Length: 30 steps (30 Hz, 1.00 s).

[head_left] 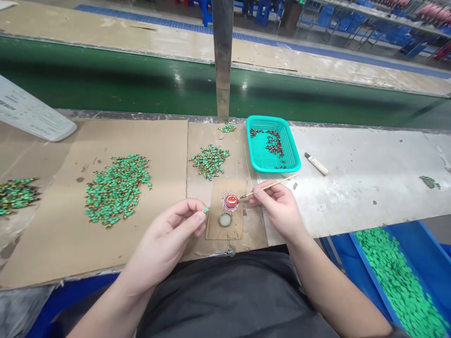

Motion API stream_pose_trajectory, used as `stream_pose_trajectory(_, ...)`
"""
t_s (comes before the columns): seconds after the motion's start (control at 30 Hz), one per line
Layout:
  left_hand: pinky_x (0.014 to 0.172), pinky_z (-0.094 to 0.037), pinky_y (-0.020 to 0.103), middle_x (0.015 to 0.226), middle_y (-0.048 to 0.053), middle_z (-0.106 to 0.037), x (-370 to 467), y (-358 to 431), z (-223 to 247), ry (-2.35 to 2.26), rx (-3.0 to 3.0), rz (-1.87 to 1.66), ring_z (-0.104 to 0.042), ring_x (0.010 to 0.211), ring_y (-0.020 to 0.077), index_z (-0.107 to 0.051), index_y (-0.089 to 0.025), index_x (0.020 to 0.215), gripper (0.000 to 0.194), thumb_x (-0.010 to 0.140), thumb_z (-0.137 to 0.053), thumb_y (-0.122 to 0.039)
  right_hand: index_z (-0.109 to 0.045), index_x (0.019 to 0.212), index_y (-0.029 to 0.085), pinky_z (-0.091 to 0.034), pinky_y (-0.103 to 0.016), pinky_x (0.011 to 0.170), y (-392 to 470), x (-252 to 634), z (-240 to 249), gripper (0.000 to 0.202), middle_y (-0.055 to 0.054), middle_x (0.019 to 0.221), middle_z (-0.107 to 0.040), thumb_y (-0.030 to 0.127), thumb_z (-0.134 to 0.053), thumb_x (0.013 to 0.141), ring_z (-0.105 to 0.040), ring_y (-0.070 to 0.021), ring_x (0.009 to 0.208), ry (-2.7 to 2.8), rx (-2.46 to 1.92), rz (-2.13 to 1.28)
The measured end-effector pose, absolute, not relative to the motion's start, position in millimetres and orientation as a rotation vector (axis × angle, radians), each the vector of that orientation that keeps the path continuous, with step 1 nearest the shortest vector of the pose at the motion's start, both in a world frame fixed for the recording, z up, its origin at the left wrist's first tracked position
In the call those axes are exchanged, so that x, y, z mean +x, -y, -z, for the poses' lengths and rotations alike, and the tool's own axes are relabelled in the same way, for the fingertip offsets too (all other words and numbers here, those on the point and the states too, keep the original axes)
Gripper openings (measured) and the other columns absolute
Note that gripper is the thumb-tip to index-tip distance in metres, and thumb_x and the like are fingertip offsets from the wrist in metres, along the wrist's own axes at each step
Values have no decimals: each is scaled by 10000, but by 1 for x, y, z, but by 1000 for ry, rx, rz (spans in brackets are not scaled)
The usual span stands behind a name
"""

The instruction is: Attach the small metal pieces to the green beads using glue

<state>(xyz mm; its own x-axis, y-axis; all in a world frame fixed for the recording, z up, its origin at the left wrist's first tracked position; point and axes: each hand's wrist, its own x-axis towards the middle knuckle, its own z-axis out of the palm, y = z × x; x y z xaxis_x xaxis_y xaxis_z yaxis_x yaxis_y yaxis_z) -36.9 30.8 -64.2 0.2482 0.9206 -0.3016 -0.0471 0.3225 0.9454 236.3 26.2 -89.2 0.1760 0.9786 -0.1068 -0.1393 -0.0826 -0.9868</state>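
Between thumb and fingers, my left hand (176, 226) pinches a small green piece (206, 210). My right hand (276, 204) grips a thin paintbrush (273, 184), its dark tip pointing left. That tip is at the right edge of a small round pot of red paint (231, 202); whether it touches the paint I cannot tell. Just below the pot sits a round container with a pale top and dark beaded rim (225, 219). Both stand on a small cardboard piece (214, 230) between my hands.
Piles of small green-and-gold pieces lie left (118, 190), in the middle (210, 161) and at far left (17, 195). A turquoise basket (298, 162) holds dark pieces. Beside it lies a white-handled tool (317, 164). A blue tray (373, 277) of green pieces is low right; a metal post (222, 61) rises behind.
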Motion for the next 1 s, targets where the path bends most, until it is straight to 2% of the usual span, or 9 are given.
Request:
stream_pose_trajectory(0.13, 625, -514, 262, 732, -6, -641, -34, -27, 63, -1063, 1013, -824, -563, 690, 163, -815, -247, 866, 470, 912, -976, -686, -803, 923, 238, -755, -410, 806, -25, 236, 90, 491, -54, 869, -858, 668, -1030, 858, -851, -236, 805, 948, -1280, -1217)
stream_pose_trajectory(0.23, 627, -537, 278, 734, 8, -681, -33, -25, 64, -1059, 1012, -824, -599, 690, 177, -814, -248, 866, 398, 929, -981, -604, -806, 938, 242, -757, -403, 826, -25, 238, 91, 468, -49, 886, -859, 647, -1028, 865, -859, -230, 821, 952, -1288, -1215)
stream_pose_trajectory(0.4, 631, -553, 274, 738, 13, -720, -32, -24, 67, -1069, 997, -838, -634, 689, 180, -828, -247, 860, 298, 869, -1031, -465, -806, 973, 242, -764, -429, 865, -24, 242, 92, 418, -50, 905, -864, 579, -1032, 872, -873, -242, 848, 961, -1301, -1225)
stream_pose_trajectory(0.6, 626, -556, 223, 749, 6, -718, -25, -23, 63, -981, 801, -811, -630, 700, 154, -828, -245, 874, 379, 844, -1062, -541, -822, 948, 233, -756, -412, 876, -23, 243, 85, 309, -61, 907, -890, 453, -1026, 873, -892, -246, 874, 968, -1283, -1233)
stream_pose_trajectory(0.7, 727, -641, 234, 916, 61, -841, -20, -22, 60, -961, 697, -806, -765, 854, 192, -860, -233, 876, 348, 822, -1080, -496, -825, 936, 243, -756, -402, 870, -19, 242, 75, 264, -53, 921, -897, 407, -1024, 880, -903, -246, 880, 970, -1256, -1221)
stream_pose_trajectory(0.77, 858, -698, 276, 1146, 110, -912, -16, -22, 57, -945, 631, -805, -848, 1082, 259, -861, -233, 862, 291, 836, -1062, -441, -827, 933, 254, -759, -403, 864, -13, 240, 65, 240, -45, 929, -898, 391, -1021, 899, -905, -247, 886, 974, -1223, -1206)
stream_pose_trajectory(0.83, 984, -721, 345, 1310, 131, -918, -12, -22, 55, -901, 587, -786, -859, 1265, 320, -829, -234, 823, 254, 866, -1023, -393, -829, 940, 265, -764, -416, 879, -6, 237, 53, 219, -44, 950, -902, 378, -1015, 929, -903, -251, 909, 999, -1163, -1185)
stream_pose_trajectory(0.9, 1055, -720, 403, 1315, 132, -925, -9, -20, 53, -836, 563, -744, -860, 1322, 352, -794, -236, 795, 257, 896, -985, -375, -830, 959, 271, -769, -436, 909, 2, 233, 41, 193, -48, 969, -907, 368, -996, 971, -904, -258, 942, 1050, -1092, -1175)
stream_pose_trajectory(1.0, 1049, -721, 409, 1216, 106, -942, -5, -16, 52, -731, 519, -692, -881, 1288, 350, -784, -244, 799, 258, 900, -980, -379, -826, 977, 279, -781, -472, 956, 11, 225, 25, 156, -56, 1002, -917, 355, -954, 1027, -923, -282, 1010, 1109, -1020, -1196)
